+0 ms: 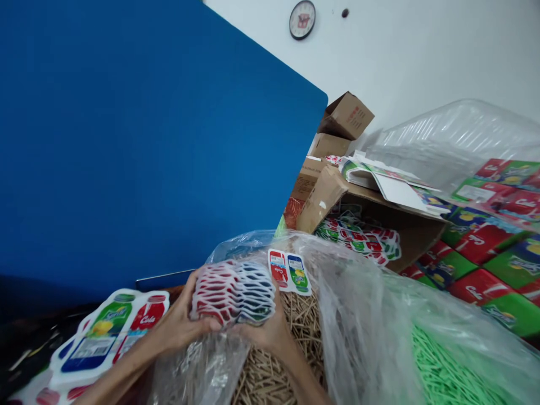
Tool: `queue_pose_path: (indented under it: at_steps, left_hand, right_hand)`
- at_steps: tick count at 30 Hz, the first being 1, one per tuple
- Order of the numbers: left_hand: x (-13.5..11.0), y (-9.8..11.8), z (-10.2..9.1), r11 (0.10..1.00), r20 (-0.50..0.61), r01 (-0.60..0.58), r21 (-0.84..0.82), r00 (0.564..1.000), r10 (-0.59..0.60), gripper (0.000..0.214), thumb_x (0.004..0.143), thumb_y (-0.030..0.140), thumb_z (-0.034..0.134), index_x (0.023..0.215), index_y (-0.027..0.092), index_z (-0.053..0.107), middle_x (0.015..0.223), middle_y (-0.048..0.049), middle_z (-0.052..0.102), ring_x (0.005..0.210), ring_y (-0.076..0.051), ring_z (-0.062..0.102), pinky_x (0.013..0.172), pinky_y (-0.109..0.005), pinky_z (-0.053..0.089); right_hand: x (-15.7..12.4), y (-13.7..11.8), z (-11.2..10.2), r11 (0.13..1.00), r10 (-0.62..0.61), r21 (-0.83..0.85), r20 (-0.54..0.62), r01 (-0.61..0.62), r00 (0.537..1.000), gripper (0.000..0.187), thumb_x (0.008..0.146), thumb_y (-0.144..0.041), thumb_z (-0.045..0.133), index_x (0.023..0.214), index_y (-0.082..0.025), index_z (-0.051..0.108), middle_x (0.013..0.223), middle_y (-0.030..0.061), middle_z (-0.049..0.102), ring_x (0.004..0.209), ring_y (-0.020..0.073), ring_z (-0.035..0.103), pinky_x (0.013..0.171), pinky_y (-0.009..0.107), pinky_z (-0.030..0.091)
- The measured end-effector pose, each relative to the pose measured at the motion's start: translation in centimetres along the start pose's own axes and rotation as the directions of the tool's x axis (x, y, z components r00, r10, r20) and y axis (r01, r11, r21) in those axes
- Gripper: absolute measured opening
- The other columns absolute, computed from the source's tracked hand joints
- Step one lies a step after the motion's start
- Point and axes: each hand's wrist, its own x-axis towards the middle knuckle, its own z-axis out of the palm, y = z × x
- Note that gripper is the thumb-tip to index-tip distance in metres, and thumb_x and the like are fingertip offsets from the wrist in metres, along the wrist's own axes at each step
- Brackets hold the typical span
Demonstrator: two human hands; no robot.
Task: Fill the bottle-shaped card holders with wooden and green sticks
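Between my two hands is a pair of short, rounded items in white foam netting [234, 293], side by side. Red shows through the left one's mesh, dark blue and green through the right one's. My left hand [188, 315] wraps round the left side, thumb in front. From the right, my right hand [270, 333] grips the other side. The pair is held above a clear plastic bag [198, 360] of brown paper shred [295, 337]. Just right of the pair, a printed card [289, 273] with red and blue jar pictures lies on the shred.
Large jar-shaped printed cards [105, 332] are stacked at left. A second bag holds green shred [451, 365]. Behind, an open carton [405, 230] contains many printed cards. Red and green printed boxes [485, 287] are stacked at right. A blue panel [160, 135] stands in front.
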Motion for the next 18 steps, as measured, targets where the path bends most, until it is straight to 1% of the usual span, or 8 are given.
queue_pose_path:
  at_steps: [3, 5, 7, 9, 11, 13, 16, 18]
  left_hand:
    - [1.1, 0.0, -0.6, 0.995, 0.158, -0.073, 0.072, 0.986, 0.061, 0.115, 0.066, 0.068, 0.066, 0.151, 0.025, 0.002, 0.151, -0.0145, 0.036, 0.137, -0.034, 0.032, 0.111, -0.048, 0.025]
    - [1.4, -1.0, -0.7, 0.986, 0.224, -0.102, 0.132, 0.972, 0.071, 0.124, 0.062, 0.071, 0.066, 0.151, 0.023, -0.005, 0.158, -0.0160, 0.018, 0.142, -0.034, 0.019, 0.113, -0.050, 0.016]
    - [1.5, -2.2, -0.5, 0.981, 0.202, -0.114, 0.154, 0.976, 0.082, 0.140, 0.050, 0.075, 0.070, 0.150, 0.021, -0.012, 0.160, -0.0179, 0.005, 0.143, -0.037, 0.011, 0.113, -0.054, 0.010]
    - [1.7, -3.0, -0.2, 0.985, 0.142, -0.107, 0.138, 0.986, 0.087, 0.149, 0.043, 0.074, 0.074, 0.149, 0.020, -0.017, 0.159, -0.0203, 0.004, 0.143, -0.038, 0.011, 0.112, -0.056, 0.011]
    - [2.1, -2.8, -0.1, 0.992, 0.113, -0.093, 0.081, 0.990, 0.084, 0.148, 0.044, 0.072, 0.076, 0.150, 0.018, -0.012, 0.158, -0.0221, 0.013, 0.142, -0.038, 0.016, 0.111, -0.055, 0.018]
    - [2.8, -1.6, -0.1, 0.999, 0.097, -0.050, 0.011, 0.994, 0.049, 0.141, 0.044, 0.071, 0.077, 0.151, 0.016, 0.004, 0.151, -0.0218, 0.034, 0.137, -0.037, 0.031, 0.109, -0.050, 0.028]
    - [3.9, 1.1, -0.1, 0.997, 0.051, 0.075, 0.011, 0.996, -0.076, 0.110, 0.048, 0.065, 0.078, 0.138, 0.015, 0.040, 0.116, -0.0120, 0.071, 0.109, -0.036, 0.062, 0.096, -0.050, 0.046]
    - [4.8, 3.1, 0.3, 0.994, 0.072, 0.108, 0.030, 0.991, -0.109, 0.089, 0.054, 0.064, 0.076, 0.122, 0.010, 0.055, 0.093, -0.0074, 0.078, 0.089, -0.033, 0.070, 0.083, -0.051, 0.054]
  right_hand:
    - [0.8, 0.8, -1.0, 0.997, 0.058, -0.057, 0.019, -0.057, 0.998, 0.113, 0.047, -0.040, 0.090, 0.141, -0.022, 0.028, 0.135, 0.0145, 0.053, 0.121, 0.0320, 0.052, 0.105, 0.047, 0.039]
    - [1.1, 1.4, -1.5, 0.990, 0.126, -0.065, 0.065, -0.122, 0.990, 0.118, 0.046, -0.039, 0.090, 0.142, -0.023, 0.025, 0.138, 0.0148, 0.049, 0.125, 0.0323, 0.049, 0.106, 0.050, 0.035]
    - [1.2, 1.7, -1.7, 0.990, 0.140, -0.028, 0.107, -0.137, 0.984, 0.120, 0.045, -0.038, 0.091, 0.143, -0.024, 0.023, 0.142, 0.0144, 0.046, 0.128, 0.0317, 0.046, 0.108, 0.049, 0.033]
    - [1.4, 1.4, -1.6, 0.993, 0.106, 0.039, 0.149, -0.113, 0.983, 0.122, 0.044, -0.036, 0.091, 0.143, -0.023, 0.021, 0.144, 0.0137, 0.043, 0.129, 0.0303, 0.045, 0.110, 0.046, 0.031]
    - [1.9, 0.6, -1.3, 0.992, 0.097, 0.068, 0.180, -0.111, 0.979, 0.122, 0.044, -0.033, 0.091, 0.144, -0.023, 0.020, 0.144, 0.0128, 0.044, 0.129, 0.0285, 0.045, 0.110, 0.044, 0.031]
    - [2.6, -0.4, -0.9, 0.989, 0.133, 0.040, 0.177, -0.142, 0.975, 0.119, 0.046, -0.029, 0.090, 0.143, -0.023, 0.022, 0.141, 0.0114, 0.047, 0.128, 0.0265, 0.047, 0.110, 0.043, 0.033]
    - [4.1, -2.1, -1.1, 0.985, 0.171, -0.041, 0.125, -0.167, 0.977, 0.104, 0.049, -0.028, 0.089, 0.137, -0.021, 0.034, 0.134, 0.0085, 0.054, 0.124, 0.0242, 0.051, 0.105, 0.040, 0.039]
    - [5.1, -3.7, -2.0, 0.982, 0.179, -0.072, 0.109, -0.172, 0.978, 0.091, 0.050, -0.028, 0.088, 0.130, -0.020, 0.044, 0.126, 0.0059, 0.061, 0.115, 0.0217, 0.058, 0.098, 0.035, 0.046]
